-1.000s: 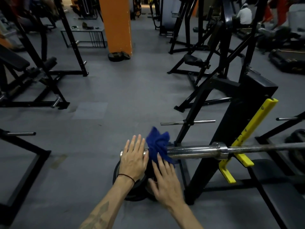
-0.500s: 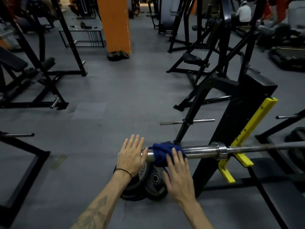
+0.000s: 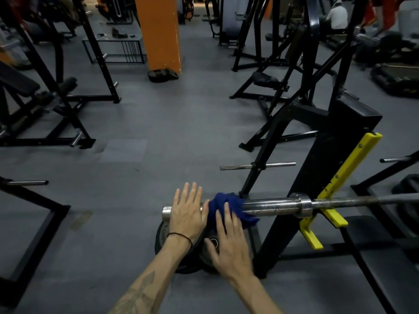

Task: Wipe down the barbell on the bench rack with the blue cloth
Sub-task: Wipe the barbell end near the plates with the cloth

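Observation:
The steel barbell (image 3: 272, 207) lies across the yellow hooks (image 3: 326, 214) of the black bench rack (image 3: 322, 159), its sleeve end pointing left. The blue cloth (image 3: 235, 206) is draped over the sleeve near that end. My left hand (image 3: 187, 214) rests flat on the sleeve tip with straight fingers, just left of the cloth. My right hand (image 3: 229, 243) lies with straight fingers on the near side of the cloth, fingertips pressing it against the bar.
Black weight plates (image 3: 163, 236) lean on the floor below my hands. A plate-storage post with chrome pegs (image 3: 258, 165) stands behind the bar. Other black machines surround the grey floor, and an orange pillar (image 3: 158, 30) stands at the back. A person in white sits far right.
The cloth went from bunched above the sleeve to laid over it. My right hand slid right along the bar, then back towards me. My left hand stayed on the sleeve tip.

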`<action>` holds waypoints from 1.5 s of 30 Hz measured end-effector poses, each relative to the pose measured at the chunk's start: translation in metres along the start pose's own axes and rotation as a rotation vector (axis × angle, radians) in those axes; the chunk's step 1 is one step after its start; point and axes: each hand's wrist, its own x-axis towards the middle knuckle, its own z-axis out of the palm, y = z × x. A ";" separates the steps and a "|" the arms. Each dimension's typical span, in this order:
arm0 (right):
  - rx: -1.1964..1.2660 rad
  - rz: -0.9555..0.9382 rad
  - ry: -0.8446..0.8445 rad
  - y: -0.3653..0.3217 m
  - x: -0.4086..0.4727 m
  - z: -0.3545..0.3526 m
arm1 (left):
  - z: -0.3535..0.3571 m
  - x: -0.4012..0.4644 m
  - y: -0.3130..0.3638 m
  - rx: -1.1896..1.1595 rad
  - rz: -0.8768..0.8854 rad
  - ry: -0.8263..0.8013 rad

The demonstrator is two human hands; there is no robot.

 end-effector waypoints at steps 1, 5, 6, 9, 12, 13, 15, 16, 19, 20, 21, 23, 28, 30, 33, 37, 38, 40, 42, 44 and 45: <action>-0.053 -0.071 -0.012 0.010 0.001 -0.002 | -0.001 0.001 -0.001 -0.005 -0.013 -0.015; -0.085 0.131 0.087 0.034 0.005 -0.018 | 0.000 0.006 -0.001 -0.026 -0.035 -0.030; -0.041 0.203 0.102 0.023 0.008 -0.016 | 0.000 0.008 0.000 -0.033 -0.046 -0.027; -0.014 0.062 0.018 0.000 0.006 -0.002 | 0.001 0.010 0.000 -0.037 -0.063 -0.015; -0.116 -0.082 0.007 0.032 0.007 -0.010 | 0.000 0.013 -0.001 -0.046 -0.057 -0.016; -0.109 -0.026 0.036 0.037 0.007 -0.013 | 0.000 0.014 -0.001 -0.043 -0.058 -0.017; -0.038 0.137 0.070 0.025 0.008 -0.013 | 0.002 0.014 0.000 -0.033 -0.062 -0.017; -0.011 0.151 0.057 0.012 0.008 -0.008 | 0.002 0.014 0.000 -0.032 -0.064 -0.021; -0.058 -0.063 -0.019 0.011 0.008 -0.005 | 0.002 0.013 -0.001 -0.039 -0.062 -0.033; -0.100 -0.095 -0.021 0.023 0.008 -0.009 | 0.002 0.013 -0.001 -0.040 -0.057 -0.035; -0.128 -0.077 0.000 0.035 0.007 -0.014 | 0.002 0.013 -0.001 -0.041 -0.055 -0.033; -0.089 0.084 0.064 0.036 0.002 -0.017 | 0.003 0.014 -0.001 -0.042 -0.062 -0.029; -0.027 -0.056 -0.039 0.005 0.000 -0.002 | -0.001 0.018 0.001 -0.049 -0.098 -0.103; -0.123 -0.134 -0.034 0.034 0.001 -0.014 | -0.006 0.019 0.003 -0.043 -0.112 -0.173; -0.066 0.091 0.055 0.037 -0.003 -0.018 | -0.011 0.021 0.005 -0.030 -0.131 -0.197; -0.001 0.004 -0.030 0.004 0.002 -0.004 | -0.013 0.026 0.002 -0.044 -0.139 -0.236; -0.059 -0.066 -0.041 0.013 0.003 -0.007 | -0.014 0.027 0.002 -0.056 -0.139 -0.244; -0.090 -0.015 0.006 0.031 0.003 -0.015 | -0.017 0.031 0.001 -0.072 -0.144 -0.256; 0.012 0.161 0.065 0.024 0.003 -0.015 | -0.017 0.033 0.002 -0.076 -0.148 -0.257; 0.061 0.113 0.020 0.004 0.002 -0.008 | -0.016 0.031 0.005 -0.057 -0.136 -0.231; 0.042 0.009 -0.016 0.002 0.002 -0.007 | -0.016 0.027 0.007 -0.044 -0.120 -0.204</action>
